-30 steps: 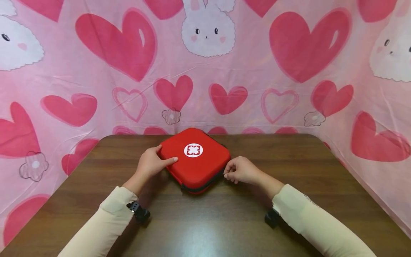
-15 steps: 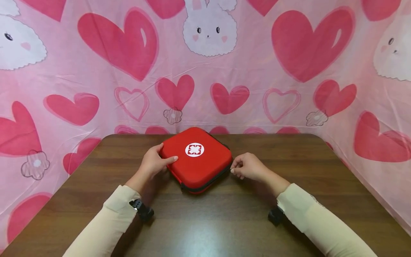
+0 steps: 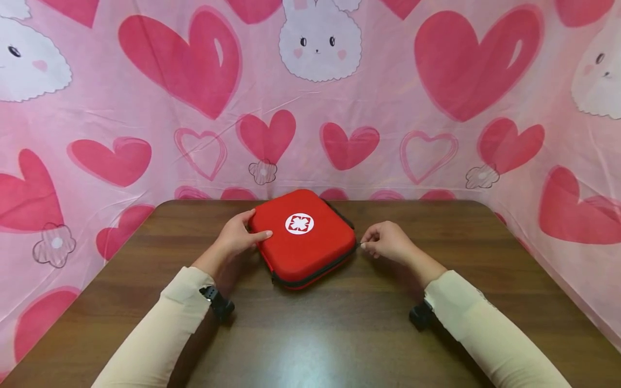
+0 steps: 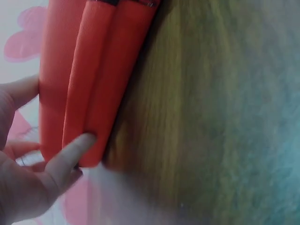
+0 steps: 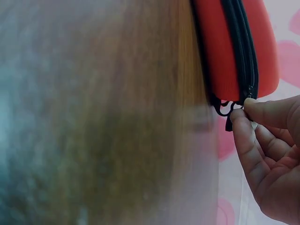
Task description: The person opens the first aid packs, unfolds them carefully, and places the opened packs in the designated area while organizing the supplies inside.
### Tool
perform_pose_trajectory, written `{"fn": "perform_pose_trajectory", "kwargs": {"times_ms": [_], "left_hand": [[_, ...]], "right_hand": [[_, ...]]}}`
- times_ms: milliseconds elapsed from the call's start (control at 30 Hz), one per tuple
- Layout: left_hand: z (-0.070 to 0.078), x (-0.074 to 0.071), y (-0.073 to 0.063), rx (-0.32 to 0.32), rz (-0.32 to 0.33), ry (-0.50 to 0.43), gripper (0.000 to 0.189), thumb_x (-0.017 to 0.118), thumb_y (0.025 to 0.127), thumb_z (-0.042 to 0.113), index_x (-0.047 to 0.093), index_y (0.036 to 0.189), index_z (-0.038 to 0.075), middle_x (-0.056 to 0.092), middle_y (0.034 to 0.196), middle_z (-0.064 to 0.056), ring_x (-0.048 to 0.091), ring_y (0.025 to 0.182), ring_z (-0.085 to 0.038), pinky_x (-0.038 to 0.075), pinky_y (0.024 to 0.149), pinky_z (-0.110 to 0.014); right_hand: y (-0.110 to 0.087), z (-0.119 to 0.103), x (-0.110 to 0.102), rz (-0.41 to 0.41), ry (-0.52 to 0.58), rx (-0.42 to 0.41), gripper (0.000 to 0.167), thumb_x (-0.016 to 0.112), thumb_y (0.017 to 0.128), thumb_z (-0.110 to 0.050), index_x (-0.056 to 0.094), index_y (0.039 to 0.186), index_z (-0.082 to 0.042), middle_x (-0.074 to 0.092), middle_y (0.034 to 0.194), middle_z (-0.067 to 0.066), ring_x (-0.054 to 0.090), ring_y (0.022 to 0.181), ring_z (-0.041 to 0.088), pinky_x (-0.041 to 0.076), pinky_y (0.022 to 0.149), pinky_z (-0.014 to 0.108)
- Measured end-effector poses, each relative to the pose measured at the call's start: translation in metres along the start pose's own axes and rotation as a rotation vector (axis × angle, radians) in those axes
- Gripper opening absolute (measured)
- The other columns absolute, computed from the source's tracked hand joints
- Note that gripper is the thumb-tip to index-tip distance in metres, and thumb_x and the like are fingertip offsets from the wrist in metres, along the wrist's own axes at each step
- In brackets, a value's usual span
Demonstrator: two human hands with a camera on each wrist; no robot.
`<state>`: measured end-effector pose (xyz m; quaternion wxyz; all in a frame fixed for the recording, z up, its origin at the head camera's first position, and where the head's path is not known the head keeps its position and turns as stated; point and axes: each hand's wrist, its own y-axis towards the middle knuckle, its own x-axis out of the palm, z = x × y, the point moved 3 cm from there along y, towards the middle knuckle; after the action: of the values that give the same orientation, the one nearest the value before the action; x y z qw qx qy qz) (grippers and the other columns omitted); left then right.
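Observation:
A red first aid case (image 3: 305,253) with a white round emblem lies flat on the wooden table, turned so a corner points to the front. At its left corner my left hand (image 3: 235,236) grips it, thumb on the top and fingers at the side. In the left wrist view the fingers (image 4: 75,150) hold the case's red side. My right hand (image 3: 388,241) is at the right corner. The right wrist view has its thumb and forefinger pinching the zipper pull (image 5: 250,96), mostly covered by the fingertips. The black zipper (image 5: 240,42) looks closed along the visible side.
The brown wooden table (image 3: 310,334) extends to the front and both sides. A pink heart-patterned cloth (image 3: 339,97) hangs behind it. Near the right hand a black loop (image 5: 219,108) dangles from the case's corner. Black wrist devices (image 3: 220,307) sit on both forearms.
My right hand has slid away and to the right along the case's edge, up to its right corner. The case has turned and shifted slightly; the left hand keeps its grip.

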<state>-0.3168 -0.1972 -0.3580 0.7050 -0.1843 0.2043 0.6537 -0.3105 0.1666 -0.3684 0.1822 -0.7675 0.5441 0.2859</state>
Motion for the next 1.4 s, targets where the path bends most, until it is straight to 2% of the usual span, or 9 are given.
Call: {"fn": "perform_pose_trajectory", "kwargs": {"times_ms": [167, 400, 467, 567, 633, 733, 933, 1200, 1400], "left_hand": [[-0.003, 0.000, 0.006, 0.053, -0.035, -0.023, 0.083, 0.078, 0.085, 0.018, 0.032, 0.150, -0.001, 0.052, 0.133, -0.027, 0.061, 0.076, -0.022, 0.058, 0.069, -0.043], [-0.003, 0.005, 0.012, 0.115, -0.116, -0.049, 0.075, 0.074, 0.087, 0.016, 0.034, 0.148, -0.003, 0.031, 0.153, -0.026, 0.057, 0.117, -0.041, 0.055, 0.084, -0.043], [0.000, 0.006, 0.010, 0.153, -0.079, 0.010, 0.066, 0.074, 0.088, 0.018, 0.044, 0.143, -0.003, 0.029, 0.154, -0.024, 0.050, 0.126, -0.041, 0.050, 0.092, -0.045], [0.006, 0.007, 0.002, 0.220, 0.038, 0.161, 0.048, 0.073, 0.088, 0.021, 0.061, 0.130, 0.000, 0.045, 0.143, -0.024, 0.049, 0.125, -0.040, 0.046, 0.099, -0.047], [0.013, 0.010, -0.008, 0.251, 0.111, 0.262, 0.039, 0.074, 0.087, 0.022, 0.069, 0.120, 0.003, 0.055, 0.127, -0.023, 0.051, 0.117, -0.037, 0.047, 0.095, -0.048], [0.022, 0.016, -0.023, 0.278, 0.147, 0.370, 0.039, 0.076, 0.084, 0.026, 0.072, 0.115, 0.004, 0.058, 0.113, -0.019, 0.053, 0.106, -0.033, 0.049, 0.087, -0.048], [0.025, 0.019, -0.030, 0.256, 0.086, 0.398, 0.062, 0.081, 0.077, 0.039, 0.065, 0.126, 0.002, 0.054, 0.130, -0.020, 0.048, 0.120, -0.034, 0.046, 0.096, -0.052], [0.022, 0.010, -0.025, 0.267, 0.051, 0.382, 0.046, 0.078, 0.082, 0.028, 0.070, 0.119, 0.003, 0.053, 0.129, -0.023, 0.049, 0.119, -0.037, 0.046, 0.095, -0.052], [0.020, 0.008, -0.025, 0.160, -0.029, 0.340, 0.063, 0.081, 0.078, 0.039, 0.065, 0.128, 0.005, 0.046, 0.139, -0.021, 0.042, 0.127, -0.037, 0.045, 0.098, -0.053]], "right_hand": [[0.004, 0.003, -0.002, 0.020, 0.000, -0.012, 0.004, 0.070, 0.086, -0.001, 0.070, 0.084, 0.003, 0.068, 0.072, 0.010, 0.062, 0.057, 0.017, 0.056, 0.055, 0.032], [0.011, 0.006, -0.002, 0.062, -0.057, -0.045, 0.006, 0.072, 0.086, -0.005, 0.072, 0.083, 0.001, 0.068, 0.069, 0.007, 0.062, 0.054, 0.015, 0.055, 0.053, 0.031], [0.011, 0.008, -0.002, 0.064, -0.038, -0.035, 0.007, 0.072, 0.086, -0.005, 0.072, 0.083, 0.001, 0.068, 0.069, 0.008, 0.062, 0.054, 0.015, 0.055, 0.053, 0.031], [0.009, 0.008, -0.001, 0.069, -0.009, -0.020, 0.008, 0.072, 0.086, -0.005, 0.072, 0.084, 0.002, 0.068, 0.069, 0.008, 0.063, 0.055, 0.016, 0.056, 0.053, 0.032], [0.007, 0.008, 0.000, 0.061, 0.019, -0.001, 0.008, 0.072, 0.086, -0.005, 0.072, 0.084, 0.002, 0.068, 0.069, 0.008, 0.063, 0.056, 0.017, 0.056, 0.054, 0.033], [0.003, 0.008, 0.002, 0.046, 0.061, 0.021, 0.008, 0.072, 0.086, -0.004, 0.071, 0.085, 0.003, 0.068, 0.070, 0.008, 0.063, 0.057, 0.018, 0.056, 0.055, 0.033], [-0.002, 0.004, 0.008, 0.066, 0.116, 0.034, 0.007, 0.073, 0.084, -0.002, 0.071, 0.085, 0.005, 0.068, 0.069, 0.009, 0.062, 0.056, 0.018, 0.057, 0.054, 0.033], [-0.002, -0.004, 0.020, 0.023, 0.156, 0.014, 0.008, 0.073, 0.084, -0.002, 0.071, 0.082, 0.005, 0.066, 0.067, 0.009, 0.061, 0.055, 0.017, 0.057, 0.054, 0.035], [-0.002, -0.005, 0.023, 0.048, 0.156, 0.048, 0.007, 0.073, 0.084, -0.001, 0.071, 0.081, 0.005, 0.067, 0.067, 0.010, 0.062, 0.054, 0.017, 0.056, 0.053, 0.034]]}}
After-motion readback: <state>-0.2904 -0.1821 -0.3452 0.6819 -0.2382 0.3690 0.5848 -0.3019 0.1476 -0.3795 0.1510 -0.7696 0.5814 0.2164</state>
